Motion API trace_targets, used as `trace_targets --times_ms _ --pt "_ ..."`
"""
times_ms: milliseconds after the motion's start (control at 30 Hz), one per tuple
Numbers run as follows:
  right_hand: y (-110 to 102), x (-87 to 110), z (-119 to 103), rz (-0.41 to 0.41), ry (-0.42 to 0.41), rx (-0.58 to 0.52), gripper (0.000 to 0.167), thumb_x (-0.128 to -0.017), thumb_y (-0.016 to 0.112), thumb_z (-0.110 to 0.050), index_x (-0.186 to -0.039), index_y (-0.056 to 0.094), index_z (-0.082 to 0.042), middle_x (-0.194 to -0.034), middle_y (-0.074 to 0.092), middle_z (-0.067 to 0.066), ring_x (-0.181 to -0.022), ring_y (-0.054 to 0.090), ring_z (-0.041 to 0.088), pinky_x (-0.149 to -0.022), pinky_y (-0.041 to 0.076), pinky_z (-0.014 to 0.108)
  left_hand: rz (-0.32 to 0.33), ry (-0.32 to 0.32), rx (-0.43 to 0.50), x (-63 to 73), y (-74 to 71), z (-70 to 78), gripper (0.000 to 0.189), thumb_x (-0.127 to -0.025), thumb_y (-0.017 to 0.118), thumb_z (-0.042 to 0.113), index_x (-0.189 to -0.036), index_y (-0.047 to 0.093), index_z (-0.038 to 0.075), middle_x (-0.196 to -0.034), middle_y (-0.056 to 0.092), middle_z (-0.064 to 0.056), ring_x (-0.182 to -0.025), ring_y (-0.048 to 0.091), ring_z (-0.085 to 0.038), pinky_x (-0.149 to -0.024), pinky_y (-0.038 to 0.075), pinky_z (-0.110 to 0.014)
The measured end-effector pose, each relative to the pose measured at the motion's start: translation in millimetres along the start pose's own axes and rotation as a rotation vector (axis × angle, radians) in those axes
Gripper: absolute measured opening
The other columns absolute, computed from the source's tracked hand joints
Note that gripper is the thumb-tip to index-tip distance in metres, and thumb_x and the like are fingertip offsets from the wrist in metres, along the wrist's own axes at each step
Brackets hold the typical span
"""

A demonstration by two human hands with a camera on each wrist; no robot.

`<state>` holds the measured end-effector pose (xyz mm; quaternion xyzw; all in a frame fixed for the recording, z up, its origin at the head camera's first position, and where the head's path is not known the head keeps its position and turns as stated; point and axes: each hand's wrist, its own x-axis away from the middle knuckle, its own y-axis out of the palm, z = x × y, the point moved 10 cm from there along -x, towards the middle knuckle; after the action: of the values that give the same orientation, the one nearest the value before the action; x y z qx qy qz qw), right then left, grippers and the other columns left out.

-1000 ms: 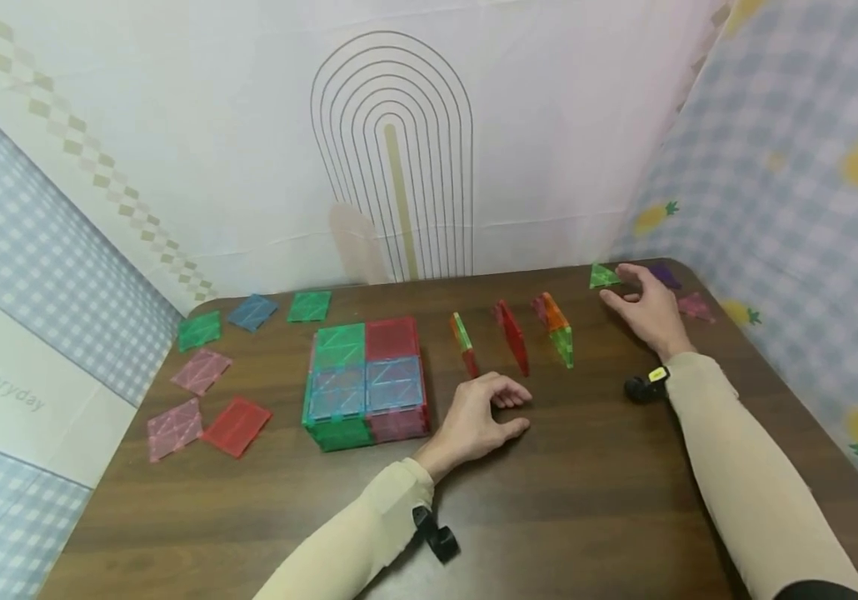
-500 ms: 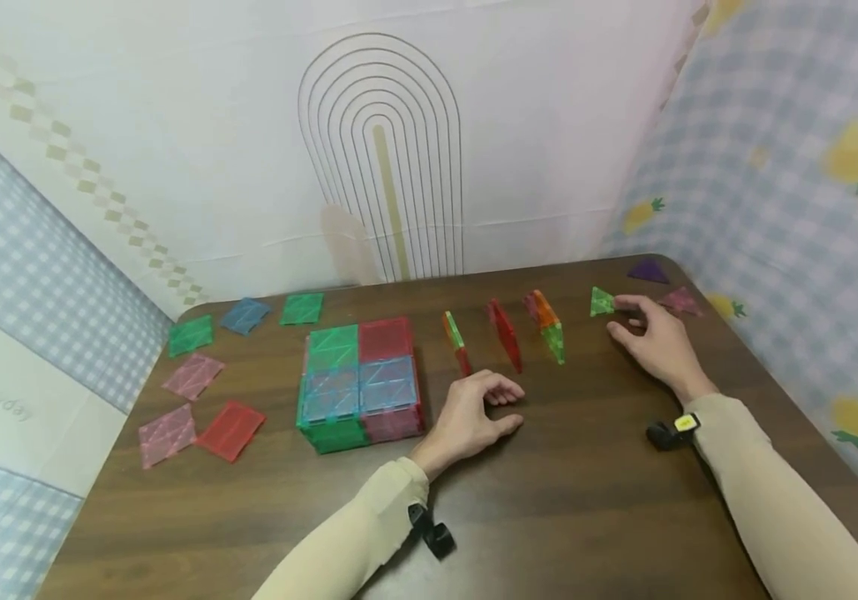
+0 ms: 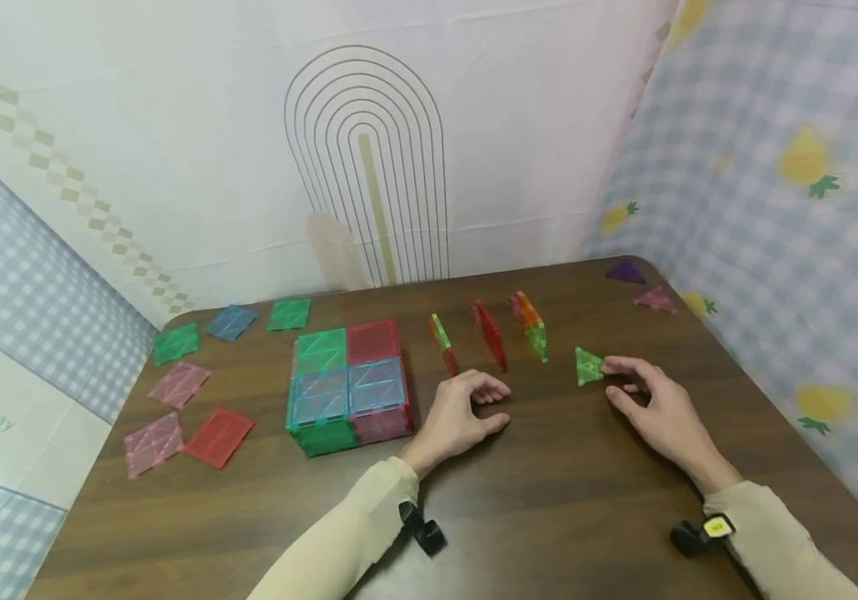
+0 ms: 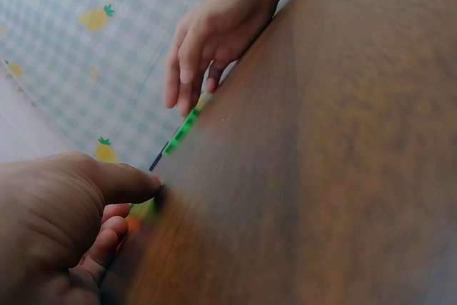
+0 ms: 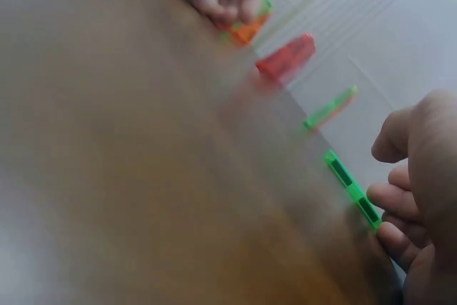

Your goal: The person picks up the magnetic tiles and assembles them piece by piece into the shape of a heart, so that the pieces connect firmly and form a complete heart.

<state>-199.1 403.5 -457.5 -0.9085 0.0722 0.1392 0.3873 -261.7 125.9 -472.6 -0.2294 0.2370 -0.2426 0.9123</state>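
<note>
In the head view a translucent green triangular magnetic tile (image 3: 588, 367) lies flat on the table. My right hand (image 3: 657, 412) touches its right edge with the fingertips, the thumb held apart from it. The right wrist view gives the same green tile (image 5: 355, 189) edge-on beside my fingers. My left hand (image 3: 459, 418) rests on the table with loosely bent fingers, holding nothing. Just beyond it stand several tiles on edge: a green-and-red one (image 3: 442, 342), a red one (image 3: 491, 335) and an orange-and-green group (image 3: 530, 325).
Left of my left hand sits a box of magnetic tiles (image 3: 326, 433), blue, green, red and pink. Flat square tiles lie at the left, among them a red one (image 3: 219, 437) and a blue one (image 3: 231, 322). Purple (image 3: 626, 271) and pink (image 3: 655, 299) triangles lie at the back right.
My right hand has slid the green triangle from the back right edge toward me. My left hand has stayed in place. The head view has shifted slightly.
</note>
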Motion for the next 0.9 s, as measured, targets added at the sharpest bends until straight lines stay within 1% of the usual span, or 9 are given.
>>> trace_targets --times_ms 133,333,467,567,667,700,767,833,900 --pt "5.8 15.7 -18.8 0.004 -0.042 -0.001 0.042 -0.105 0.077 -0.007 -0.146 0.069 -0.01 -0.131 0.077 0.006 -0.113 0.066 0.012 -0.092 0.048 0.008 -0.007 -0.006 -0.004 -0.5 1.3 -1.6 0.032 -0.087 0.096 0.011 -0.116 0.082 0.013 -0.106 0.076 0.0 -0.095 0.07 -0.011 -0.087 0.059 -0.023" --pt "19.3 29.7 -44.6 -0.051 -0.155 0.031 0.045 -0.103 0.078 -0.003 -0.147 0.068 -0.012 -0.125 0.077 -0.003 -0.115 0.065 0.017 -0.094 0.048 0.014 -0.006 -0.004 -0.001 0.2 0.8 -0.1 0.034 -0.086 0.097 0.012 -0.116 0.082 0.012 -0.106 0.076 0.0 -0.096 0.07 -0.012 -0.087 0.059 -0.024" --pt "22.8 32.3 -49.9 -0.086 -0.173 0.018 0.047 -0.103 0.078 -0.003 -0.147 0.068 -0.014 -0.119 0.076 -0.008 -0.111 0.065 0.013 -0.094 0.048 0.016 -0.008 -0.01 0.006 0.6 0.8 0.2 0.034 -0.086 0.097 0.012 -0.117 0.082 0.012 -0.106 0.076 0.0 -0.096 0.07 -0.011 -0.087 0.059 -0.024" --pt "18.8 31.0 -49.1 -0.08 -0.174 -0.035 0.044 -0.102 0.078 0.0 -0.144 0.07 -0.012 -0.114 0.075 -0.006 -0.105 0.066 0.009 -0.09 0.05 0.015 -0.013 -0.01 0.005 0.0 1.7 0.4 0.034 -0.087 0.097 0.012 -0.117 0.081 0.012 -0.106 0.076 -0.001 -0.096 0.07 -0.012 -0.087 0.059 -0.025" --pt "3.0 22.0 -39.8 -0.005 -0.164 -0.167 0.042 -0.1 0.074 0.01 -0.14 0.071 -0.003 -0.115 0.076 0.005 -0.105 0.068 0.01 -0.09 0.052 0.014 -0.018 -0.003 0.003 -1.1 2.2 2.1 0.034 -0.087 0.097 0.013 -0.118 0.081 0.011 -0.107 0.076 -0.001 -0.097 0.07 -0.013 -0.087 0.059 -0.025" --pt "-5.0 16.8 -33.8 0.04 -0.158 -0.22 0.042 -0.099 0.073 0.013 -0.139 0.07 0.001 -0.118 0.076 0.009 -0.106 0.068 0.011 -0.091 0.052 0.015 -0.019 -0.001 0.003 -1.4 2.1 2.7 0.034 -0.087 0.097 0.013 -0.118 0.081 0.011 -0.107 0.076 -0.002 -0.097 0.07 -0.014 -0.088 0.059 -0.025" --pt "-22.6 4.3 -17.1 0.144 -0.136 -0.299 0.045 -0.097 0.07 0.018 -0.14 0.066 0.007 -0.126 0.075 0.009 -0.113 0.068 0.013 -0.094 0.053 0.016 -0.018 -0.002 0.003 -1.6 1.5 3.3 0.034 -0.087 0.097 0.014 -0.118 0.081 0.011 -0.107 0.076 -0.002 -0.097 0.07 -0.014 -0.088 0.059 -0.026" --pt "-38.2 -9.7 5.3 0.232 -0.1 -0.318 0.049 -0.098 0.071 0.017 -0.145 0.062 0.009 -0.136 0.071 0.004 -0.122 0.065 0.01 -0.097 0.051 0.015 -0.019 -0.012 0.004 -0.9 1.3 2.2 0.034 -0.087 0.097 0.014 -0.118 0.081 0.011 -0.107 0.076 -0.002 -0.097 0.07 -0.015 -0.088 0.059 -0.026" --pt "-49.8 -22.8 29.2 0.29 -0.046 -0.306 0.054 -0.1 0.073 0.011 -0.152 0.057 0.009 -0.143 0.067 0.003 -0.128 0.061 0.007 -0.097 0.049 0.015 -0.02 -0.022 0.006 0.5 1.7 0.9 0.035 -0.087 0.097 0.014 -0.118 0.081 0.011 -0.107 0.076 -0.002 -0.097 0.07 -0.015 -0.088 0.059 -0.027"
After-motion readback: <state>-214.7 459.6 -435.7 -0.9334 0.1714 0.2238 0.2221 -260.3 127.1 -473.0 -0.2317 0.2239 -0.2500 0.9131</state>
